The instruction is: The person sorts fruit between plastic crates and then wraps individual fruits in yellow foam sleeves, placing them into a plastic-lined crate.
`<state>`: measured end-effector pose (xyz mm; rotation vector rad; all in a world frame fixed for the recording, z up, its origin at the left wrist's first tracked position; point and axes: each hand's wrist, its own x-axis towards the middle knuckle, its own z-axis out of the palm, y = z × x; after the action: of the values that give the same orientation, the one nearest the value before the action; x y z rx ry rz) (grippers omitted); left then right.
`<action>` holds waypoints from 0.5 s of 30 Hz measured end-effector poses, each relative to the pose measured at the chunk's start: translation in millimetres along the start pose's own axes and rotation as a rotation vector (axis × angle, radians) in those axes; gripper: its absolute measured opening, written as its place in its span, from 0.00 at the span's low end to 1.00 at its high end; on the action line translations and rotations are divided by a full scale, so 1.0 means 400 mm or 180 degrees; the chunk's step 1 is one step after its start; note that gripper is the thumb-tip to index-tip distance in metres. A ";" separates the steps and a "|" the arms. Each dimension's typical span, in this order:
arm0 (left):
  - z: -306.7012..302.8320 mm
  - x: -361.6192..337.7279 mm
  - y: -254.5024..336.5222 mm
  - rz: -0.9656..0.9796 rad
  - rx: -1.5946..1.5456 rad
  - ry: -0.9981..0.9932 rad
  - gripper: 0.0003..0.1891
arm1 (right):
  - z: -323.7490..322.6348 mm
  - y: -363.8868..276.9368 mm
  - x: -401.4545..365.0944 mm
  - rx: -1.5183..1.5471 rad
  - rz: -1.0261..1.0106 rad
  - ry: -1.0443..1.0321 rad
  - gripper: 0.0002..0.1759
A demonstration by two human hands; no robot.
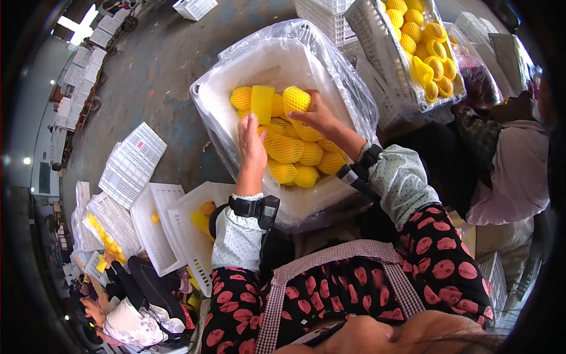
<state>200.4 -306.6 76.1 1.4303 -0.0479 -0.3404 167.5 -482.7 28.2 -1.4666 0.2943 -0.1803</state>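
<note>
A white crate lined with clear plastic (215, 100) stands in front of me, holding several round yellow fruits in yellow foam nets (284, 146). My right hand (318, 115) reaches in from the right, its fingers curled round one netted fruit (296, 99) at the upper side of the pile. On the left, my left hand (252, 144) is seen edge-on, fingers straight and thumb apart, at the pile's left edge. A flat yellow foam net sleeve (262, 105) lies over the fruit, its lower end right at my left fingertips.
Another crate of netted fruit (424, 53) stands at upper right, beside a seated person (507, 159). To the left are tilted white crates (132, 165), some with yellow fruit, and another person (138, 318). Carts loaded with crates (73, 97) line the far left.
</note>
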 end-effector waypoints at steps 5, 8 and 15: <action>-0.026 0.003 -0.001 -0.0201 -0.0027 0.0095 0.29 | 0.064 0.020 -0.032 -0.2130 -0.0738 -0.0037 0.44; -0.025 0.002 -0.005 -0.0109 0.0034 0.0033 0.25 | 0.068 0.063 -0.057 -0.4378 -0.1402 -0.0126 0.43; -0.023 0.016 0.006 0.1053 0.2347 -0.0673 0.18 | 0.029 0.020 -0.006 -0.2425 0.0035 0.0126 0.37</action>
<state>209.2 -299.2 76.0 2.0669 -0.6296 -0.2011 168.4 -470.4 21.2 -2.2157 0.4299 -0.0879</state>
